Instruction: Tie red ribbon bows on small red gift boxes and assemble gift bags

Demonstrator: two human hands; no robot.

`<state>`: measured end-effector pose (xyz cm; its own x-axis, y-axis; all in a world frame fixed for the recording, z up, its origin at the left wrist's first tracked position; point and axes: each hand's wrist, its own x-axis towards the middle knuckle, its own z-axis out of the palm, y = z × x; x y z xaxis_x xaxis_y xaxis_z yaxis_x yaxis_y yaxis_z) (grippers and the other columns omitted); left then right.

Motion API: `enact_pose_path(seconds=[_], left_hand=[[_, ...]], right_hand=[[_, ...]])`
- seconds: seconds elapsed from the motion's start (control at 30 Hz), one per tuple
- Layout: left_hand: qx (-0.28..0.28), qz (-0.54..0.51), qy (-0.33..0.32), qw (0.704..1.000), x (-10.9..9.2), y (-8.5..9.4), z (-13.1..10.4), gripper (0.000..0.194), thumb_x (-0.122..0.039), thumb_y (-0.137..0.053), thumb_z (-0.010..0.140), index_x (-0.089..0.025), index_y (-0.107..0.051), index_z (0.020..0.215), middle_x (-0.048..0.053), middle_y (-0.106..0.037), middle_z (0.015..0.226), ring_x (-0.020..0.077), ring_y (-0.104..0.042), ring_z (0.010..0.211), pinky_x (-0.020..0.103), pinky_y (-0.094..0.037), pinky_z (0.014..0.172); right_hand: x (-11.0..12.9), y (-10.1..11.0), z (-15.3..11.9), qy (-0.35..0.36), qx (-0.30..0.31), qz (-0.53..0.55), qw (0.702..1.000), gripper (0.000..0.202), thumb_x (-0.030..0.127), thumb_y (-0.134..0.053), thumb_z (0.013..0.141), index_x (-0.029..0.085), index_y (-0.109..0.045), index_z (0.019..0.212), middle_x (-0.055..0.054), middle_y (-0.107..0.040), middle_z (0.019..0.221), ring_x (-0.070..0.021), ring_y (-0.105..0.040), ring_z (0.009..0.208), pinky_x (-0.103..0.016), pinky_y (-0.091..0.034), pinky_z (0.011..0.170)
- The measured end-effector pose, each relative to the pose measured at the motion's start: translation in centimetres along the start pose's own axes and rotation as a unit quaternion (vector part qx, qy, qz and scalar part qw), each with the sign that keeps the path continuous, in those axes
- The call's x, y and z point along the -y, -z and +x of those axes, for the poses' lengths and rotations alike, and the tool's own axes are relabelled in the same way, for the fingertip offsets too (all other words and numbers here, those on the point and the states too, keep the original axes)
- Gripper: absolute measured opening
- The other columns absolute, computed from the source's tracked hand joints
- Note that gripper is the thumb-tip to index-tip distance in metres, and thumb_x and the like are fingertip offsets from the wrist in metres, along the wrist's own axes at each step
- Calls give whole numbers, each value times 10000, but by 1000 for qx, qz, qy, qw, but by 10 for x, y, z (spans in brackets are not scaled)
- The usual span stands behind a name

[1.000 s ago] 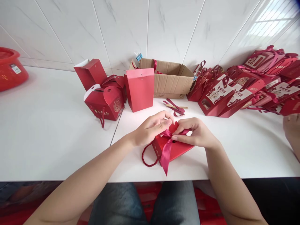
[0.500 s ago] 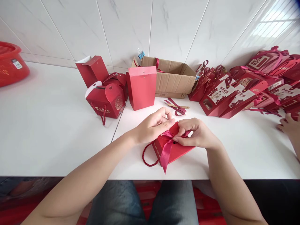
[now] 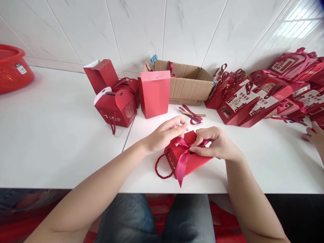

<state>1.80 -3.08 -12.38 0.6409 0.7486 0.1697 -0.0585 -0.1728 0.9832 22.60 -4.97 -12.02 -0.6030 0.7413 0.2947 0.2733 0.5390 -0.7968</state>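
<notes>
A small red gift box (image 3: 199, 162) lies at the table's front, with a twisted dark-red cord handle (image 3: 157, 168) looped out on its left. Across its top is a shiny magenta ribbon (image 3: 182, 165), formed into a bow with a tail hanging over the front. My right hand (image 3: 215, 143) is closed, thumb and forefinger pinching the ribbon close to the knot. My left hand (image 3: 167, 133) has curled fingers, thumb near the forefinger, lower fingers at the bow's left loop; their grip is partly hidden.
Behind the hands are a strip of dark-red straps (image 3: 193, 116), an upright red box (image 3: 155, 96) and an open cardboard carton (image 3: 189, 90). Red boxes (image 3: 116, 108) stand left, many more (image 3: 238, 104) right. A red basket (image 3: 15, 72) is far left; another person's hand (image 3: 315, 135) is far right.
My left thumb has lifted off the bow slightly, and the left loop shows more fully. The right hand keeps its pinch by the knot. The whole view has shifted a little.
</notes>
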Motion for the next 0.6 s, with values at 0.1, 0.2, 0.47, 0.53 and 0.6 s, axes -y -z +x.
enact_pose_path(seconds=[0.1,0.2,0.47,0.53,0.6], left_hand=[[-1,-30,-9,1000,-1,5,0,105,-247,-512,860,-162,-564,893,-21,-529,650,94,-470,600,233,-363,590],[21,-35,-5,999,-1,8,0,125,-181,-528,808,-155,-607,900,-33,-510,587,86,-454,556,230,-358,576],[35,-28,6,999,-1,12,1,264,-108,-507,755,-163,-533,1012,-61,-483,556,81,-364,527,238,-279,543],[30,-24,14,999,-2,12,1,294,-99,-501,749,-163,-507,1036,-64,-492,557,84,-366,527,242,-277,544],[26,-20,23,999,-2,12,0,304,-102,-501,742,-161,-491,1040,-66,-497,554,86,-368,519,245,-273,538]], right_hand=[[1,0,0,-15,-7,7,1000,89,230,-742,738,149,-714,717,-7,-627,620,-76,-506,526,-217,-417,490],[-1,-1,1,-16,-8,6,1000,138,257,-754,732,157,-741,827,-18,-655,670,-86,-527,550,-225,-431,503],[-4,-3,2,9,-14,-15,1000,84,243,-735,757,171,-764,787,-9,-639,586,-77,-473,503,-236,-379,476],[-3,-3,2,13,-8,-22,1000,79,235,-726,764,164,-760,767,-13,-643,585,-78,-476,504,-238,-380,484],[-1,-3,3,13,-6,-26,1000,87,239,-718,770,163,-755,751,-17,-650,595,-83,-489,511,-240,-389,491]])
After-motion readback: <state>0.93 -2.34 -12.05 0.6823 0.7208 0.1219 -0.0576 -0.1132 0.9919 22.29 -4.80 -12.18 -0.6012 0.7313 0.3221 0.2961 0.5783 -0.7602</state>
